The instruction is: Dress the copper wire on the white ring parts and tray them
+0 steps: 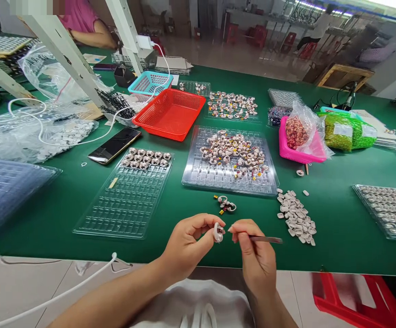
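Observation:
My left hand (192, 243) pinches a small white ring-shaped part (218, 233), its open inside showing dark bits. Close by on the right, my right hand (254, 248) is closed around metal tweezers (269, 239), whose one end sticks out to the right. The fingertips of the two hands are a short gap apart. Just beyond them on the green table lie a couple of similar ring parts (225, 204) with yellow tabs. A pile of small pale caps (296, 216) lies to the right of my right hand.
A clear tray (187, 175) heaped with ring parts stands ahead. Left of it lies a clear tray (112, 214) partly filled with rings. Farther back are a red basket (170, 116), a phone (115, 146) and a pink bin (302, 155). A person's arm (93, 38) rests at the far left.

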### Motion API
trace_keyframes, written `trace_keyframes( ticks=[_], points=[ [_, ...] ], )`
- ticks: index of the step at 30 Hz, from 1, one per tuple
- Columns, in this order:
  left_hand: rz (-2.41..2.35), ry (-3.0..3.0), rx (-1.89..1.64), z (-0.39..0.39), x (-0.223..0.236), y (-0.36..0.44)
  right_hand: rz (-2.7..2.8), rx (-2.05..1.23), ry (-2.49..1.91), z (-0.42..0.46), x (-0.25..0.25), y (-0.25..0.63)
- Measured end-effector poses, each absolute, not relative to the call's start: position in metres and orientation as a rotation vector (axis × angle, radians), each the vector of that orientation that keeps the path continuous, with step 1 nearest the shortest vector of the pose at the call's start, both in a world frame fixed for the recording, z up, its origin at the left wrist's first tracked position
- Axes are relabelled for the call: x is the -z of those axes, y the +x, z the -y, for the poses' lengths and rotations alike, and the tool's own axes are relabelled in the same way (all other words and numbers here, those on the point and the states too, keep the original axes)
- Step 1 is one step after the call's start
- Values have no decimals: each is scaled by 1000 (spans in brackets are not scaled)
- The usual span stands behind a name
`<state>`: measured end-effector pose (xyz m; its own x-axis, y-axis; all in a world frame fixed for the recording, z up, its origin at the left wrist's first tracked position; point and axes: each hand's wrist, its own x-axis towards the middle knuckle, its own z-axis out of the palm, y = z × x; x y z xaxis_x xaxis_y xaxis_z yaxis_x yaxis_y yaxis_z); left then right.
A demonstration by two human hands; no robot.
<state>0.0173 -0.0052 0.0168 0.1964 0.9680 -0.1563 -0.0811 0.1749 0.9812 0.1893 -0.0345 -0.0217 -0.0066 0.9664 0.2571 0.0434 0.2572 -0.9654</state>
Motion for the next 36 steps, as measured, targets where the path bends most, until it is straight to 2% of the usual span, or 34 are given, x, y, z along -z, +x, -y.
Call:
trace_keyframes(
  ticks=[10, 16, 36],
  points=[
    [-1022, 1118, -1059, 10, -7, 23, 1301, -917, -1085, 26, 23, 162],
    [-968, 1361, -1069, 7, -9, 19, 1215, -952, -1086, 25, 26, 163],
    [-967, 1479, -1121, 11, -4, 17, 1157, -1011, -1106, 24, 25, 159]
  ],
)
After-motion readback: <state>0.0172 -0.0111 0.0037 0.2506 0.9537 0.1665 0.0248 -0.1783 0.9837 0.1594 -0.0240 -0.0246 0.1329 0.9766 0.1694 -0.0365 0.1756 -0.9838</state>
